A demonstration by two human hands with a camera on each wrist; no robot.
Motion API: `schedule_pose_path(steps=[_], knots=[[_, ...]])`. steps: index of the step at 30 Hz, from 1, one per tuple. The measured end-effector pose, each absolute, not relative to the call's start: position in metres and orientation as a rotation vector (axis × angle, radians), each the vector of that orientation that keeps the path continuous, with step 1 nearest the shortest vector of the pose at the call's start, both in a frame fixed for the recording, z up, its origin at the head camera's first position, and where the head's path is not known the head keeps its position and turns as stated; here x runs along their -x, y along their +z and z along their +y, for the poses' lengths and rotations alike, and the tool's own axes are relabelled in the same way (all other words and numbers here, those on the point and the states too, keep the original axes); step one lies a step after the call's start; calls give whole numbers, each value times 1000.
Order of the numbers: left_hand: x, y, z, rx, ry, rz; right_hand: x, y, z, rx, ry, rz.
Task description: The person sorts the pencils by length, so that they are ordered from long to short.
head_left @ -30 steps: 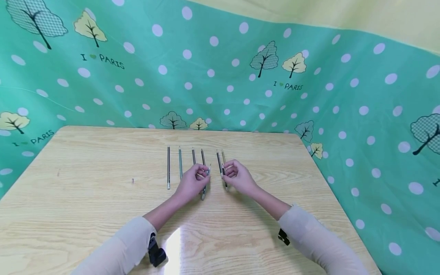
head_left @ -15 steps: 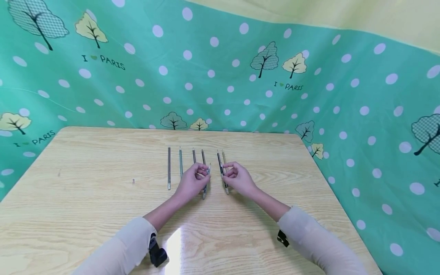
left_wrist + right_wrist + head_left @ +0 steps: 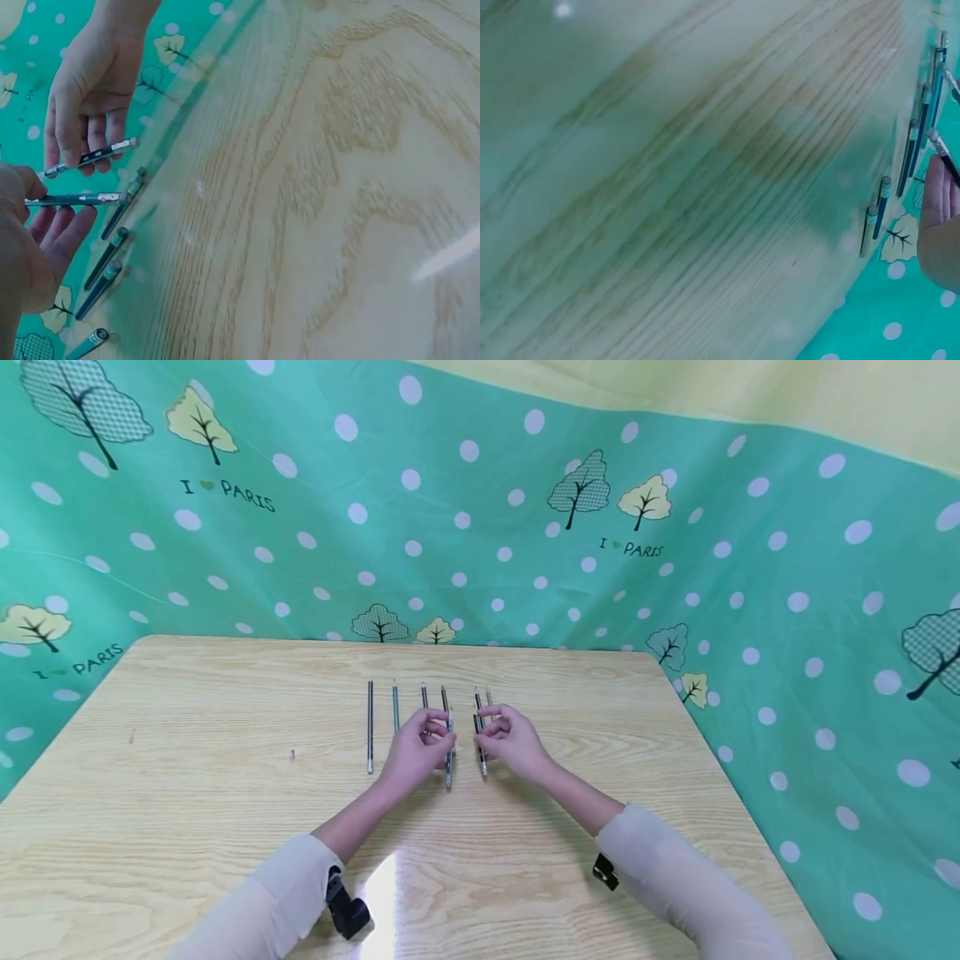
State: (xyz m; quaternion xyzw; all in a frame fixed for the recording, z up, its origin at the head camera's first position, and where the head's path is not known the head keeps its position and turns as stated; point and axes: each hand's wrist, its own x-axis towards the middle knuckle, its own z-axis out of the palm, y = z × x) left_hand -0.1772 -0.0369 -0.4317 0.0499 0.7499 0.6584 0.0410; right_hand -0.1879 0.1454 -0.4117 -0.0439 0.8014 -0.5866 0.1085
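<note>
Between thumb and fingertips, my left hand [image 3: 412, 752] pinches a pencil [image 3: 448, 772], its eraser end toward me. My right hand [image 3: 519, 747] likewise pinches a black pencil [image 3: 481, 752]. Both pencils are held above the table, apart and roughly parallel, as the left wrist view shows with the left pencil [image 3: 82, 199] and the right pencil [image 3: 101, 154]. Beyond the hands lie a teal pencil [image 3: 396, 706], dark pencils [image 3: 424, 696] and a tan pencil [image 3: 489, 695], partly hidden by the hands. Only part of my right hand [image 3: 939, 232] enters the right wrist view.
Leftmost in the row lies a dark pencil [image 3: 370, 727] with a pale eraser end. A tiny scrap [image 3: 292, 753] is on the wooden table [image 3: 187, 827] farther left. A green dotted cloth [image 3: 480, 560] hangs behind the table and along its right side.
My right hand has shifted slightly left and away from me, turning its pencil straighter. My left hand has moved slightly, and its pencil points more directly forward. Both still hold their pencils.
</note>
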Motion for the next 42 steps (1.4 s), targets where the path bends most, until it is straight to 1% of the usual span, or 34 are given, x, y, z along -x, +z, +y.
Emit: schedule_pose_path(steps=[3,6,9,19,30,42], knots=[[176,-424,-39,-124,2029,2264,186,-403,141,148,-1734,2335],[177,-424,-41,-85,2042,2242,188,-404,137,153,-1735,2343],[181,-429,-42,-42,2067,2233,195,-414,135,146,-1766,2340],[183,-427,-50,39,2122,2182,197,-411,123,144,-1826,2295],[184,-434,-58,61,2133,2158,200,-417,113,142,-1856,2298],[183,-433,-57,41,2172,2144,200,-417,105,128,-1932,2270]])
